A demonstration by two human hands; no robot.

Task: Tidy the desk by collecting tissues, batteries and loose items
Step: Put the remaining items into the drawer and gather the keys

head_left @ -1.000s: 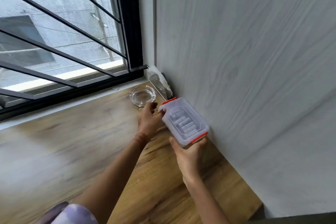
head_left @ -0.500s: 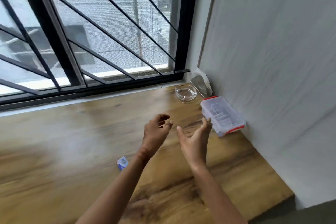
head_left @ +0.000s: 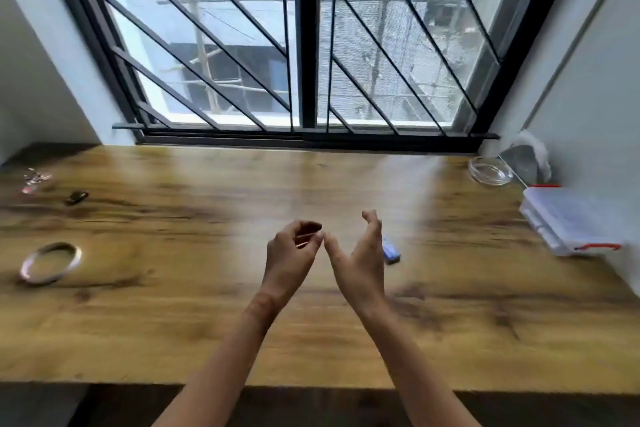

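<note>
Both my hands hover over the middle of the wooden desk (head_left: 173,322), holding nothing. My left hand (head_left: 292,255) has loosely curled fingers; my right hand (head_left: 360,258) is relaxed, palm turned inward, thumb tips nearly meeting. A small blue item (head_left: 391,251) lies on the desk just right of my right hand. The clear plastic box with red clasps (head_left: 568,220) sits at the right edge by the wall. At the far left lie a metal ring (head_left: 50,262), a small dark object (head_left: 77,197) and a pinkish shiny bit (head_left: 34,178).
A glass ashtray (head_left: 490,170) and a silvery packet with white tissue (head_left: 526,159) stand in the back right corner. A barred window (head_left: 304,45) runs along the desk's far edge. Walls close both sides.
I let go of the clear box, which now sits by the right wall. Both hands drew back to the desk's middle, and the view swung left to show the whole desk.
</note>
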